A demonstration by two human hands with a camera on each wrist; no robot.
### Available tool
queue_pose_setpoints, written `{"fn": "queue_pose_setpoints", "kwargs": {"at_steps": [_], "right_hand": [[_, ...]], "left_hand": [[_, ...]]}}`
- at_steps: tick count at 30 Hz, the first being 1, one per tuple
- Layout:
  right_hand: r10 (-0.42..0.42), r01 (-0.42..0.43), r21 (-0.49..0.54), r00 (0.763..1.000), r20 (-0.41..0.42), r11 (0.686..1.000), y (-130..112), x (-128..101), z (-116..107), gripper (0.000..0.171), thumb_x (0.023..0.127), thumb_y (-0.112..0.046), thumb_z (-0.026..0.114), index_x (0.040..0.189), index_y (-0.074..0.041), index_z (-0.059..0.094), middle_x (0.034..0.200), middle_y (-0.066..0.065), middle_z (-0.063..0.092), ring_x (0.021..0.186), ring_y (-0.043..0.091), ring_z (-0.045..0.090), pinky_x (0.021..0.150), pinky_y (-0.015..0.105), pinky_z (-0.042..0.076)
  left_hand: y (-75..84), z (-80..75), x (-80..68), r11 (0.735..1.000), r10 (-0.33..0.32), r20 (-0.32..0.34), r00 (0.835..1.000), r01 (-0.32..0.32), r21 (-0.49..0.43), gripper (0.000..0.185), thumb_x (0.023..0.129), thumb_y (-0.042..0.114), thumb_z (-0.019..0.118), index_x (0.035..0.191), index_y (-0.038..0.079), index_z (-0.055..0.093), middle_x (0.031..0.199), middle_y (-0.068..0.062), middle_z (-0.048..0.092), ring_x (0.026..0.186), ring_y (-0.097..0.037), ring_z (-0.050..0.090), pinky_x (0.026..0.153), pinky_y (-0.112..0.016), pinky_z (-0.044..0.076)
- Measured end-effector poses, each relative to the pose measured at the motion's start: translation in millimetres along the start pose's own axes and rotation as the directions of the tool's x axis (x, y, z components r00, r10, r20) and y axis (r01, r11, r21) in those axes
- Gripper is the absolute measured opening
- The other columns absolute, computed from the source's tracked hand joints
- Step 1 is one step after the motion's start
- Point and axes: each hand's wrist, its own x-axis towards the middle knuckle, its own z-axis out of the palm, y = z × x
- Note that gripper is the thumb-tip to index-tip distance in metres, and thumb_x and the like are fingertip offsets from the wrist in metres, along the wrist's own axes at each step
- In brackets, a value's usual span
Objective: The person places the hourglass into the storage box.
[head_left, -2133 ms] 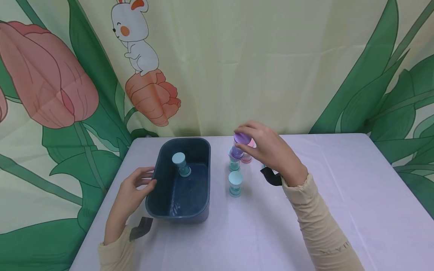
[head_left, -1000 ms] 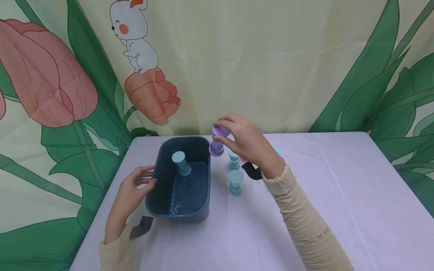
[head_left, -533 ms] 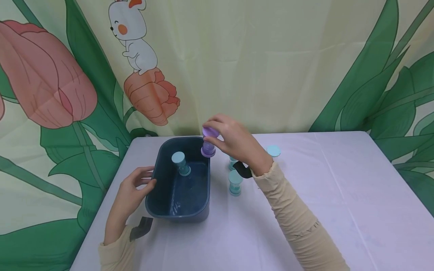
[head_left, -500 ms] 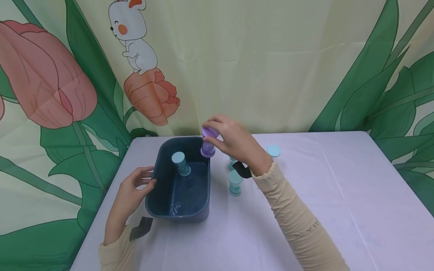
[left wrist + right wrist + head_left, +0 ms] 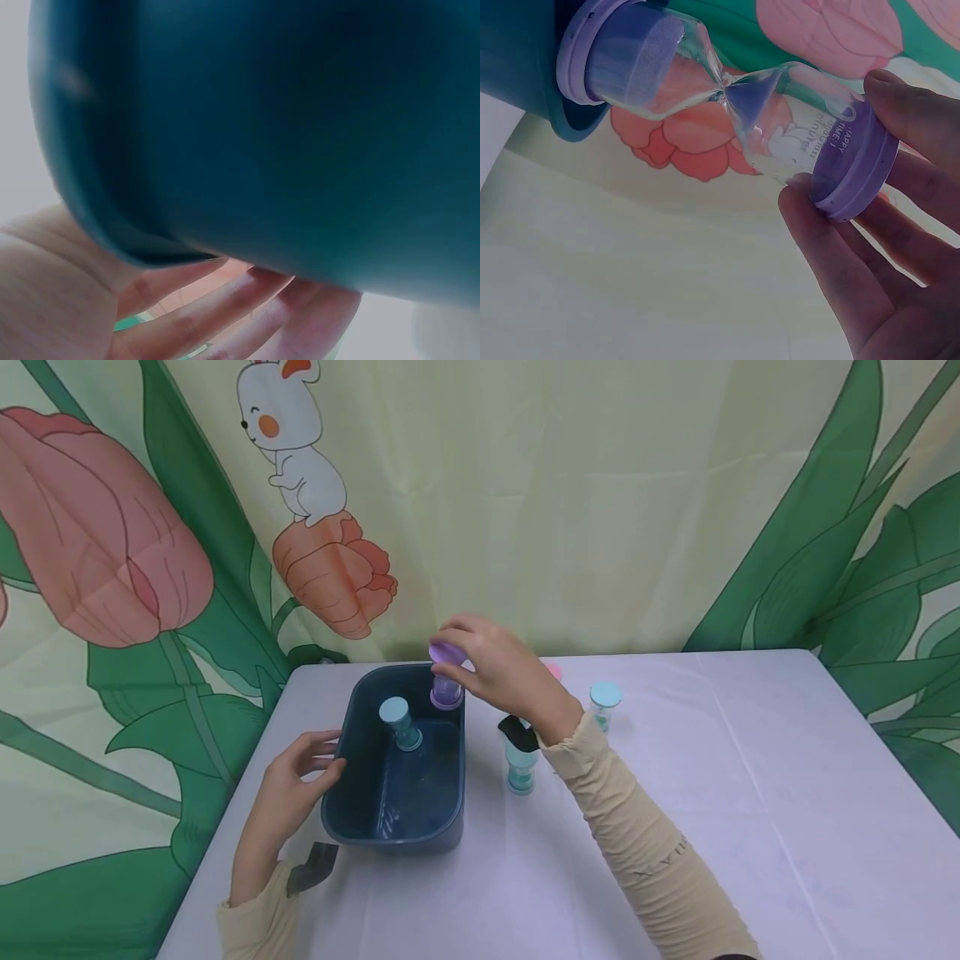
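In the head view my right hand point(image 5: 495, 664) pinches the upper cap of a purple sand timer point(image 5: 447, 693) between thumb and fingers. The timer hangs over the back right rim of a dark blue bin point(image 5: 397, 842). The right wrist view shows "minutes" lettering on the glass of the purple sand timer point(image 5: 727, 94) and purple sand in both bulbs. Inside the bin, a light-blue sand timer point(image 5: 401, 723) stands towards the back. My left hand point(image 5: 292, 802) rests against the bin's left side with its fingers extended; in the left wrist view those fingers point(image 5: 247, 307) lie along the outer wall.
Right of the bin stand a light-blue sand timer point(image 5: 521, 768) and another light-blue sand timer point(image 5: 605, 702) farther back. A pink cap point(image 5: 554, 671) shows behind my right hand, mostly hidden. The white-covered table point(image 5: 750, 827) ends at a printed curtain point(image 5: 600, 527).
My right hand has carried the purple sand timer leftwards from the group of timers to above the bin's back right rim. The left hand and the bin have stayed in place.
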Motion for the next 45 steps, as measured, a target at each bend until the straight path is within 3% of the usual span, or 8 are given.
{"fn": "queue_pose_setpoints", "kwargs": {"at_steps": [29, 45], "right_hand": [[0.124, -0.124, -0.010, 0.974, 0.189, 0.992, 4.8, 9.1, 37.0, 0.037, 0.091, -0.023, 0.073, 0.122, -0.004, 0.067, 0.118, 0.010, 0.065, 0.108, 0.022, 0.062, 0.095, 0.032, 0.055], [0.128, -0.117, -0.054, 0.951, 0.282, 0.992, 13.5, 15.8, 56.0, 0.035, 0.090, -0.022, 0.075, 0.119, -0.005, 0.069, 0.116, 0.011, 0.066, 0.104, 0.023, 0.064, 0.093, 0.031, 0.056]], "left_hand": [[2.9, 0.3, 0.0, 1.000, 0.016, -0.011, 1.000, -0.016, 0.015, 0.045, 0.097, 0.018, 0.065, 0.138, 0.007, 0.052, 0.132, -0.021, 0.060, 0.116, -0.038, 0.062, 0.090, -0.051, 0.057], [3.4, -1.0, -0.5, 1.000, 0.003, -0.001, 1.000, -0.003, -0.003, 0.047, 0.097, 0.022, 0.065, 0.140, 0.008, 0.051, 0.134, -0.021, 0.059, 0.117, -0.039, 0.061, 0.091, -0.052, 0.056]]}}
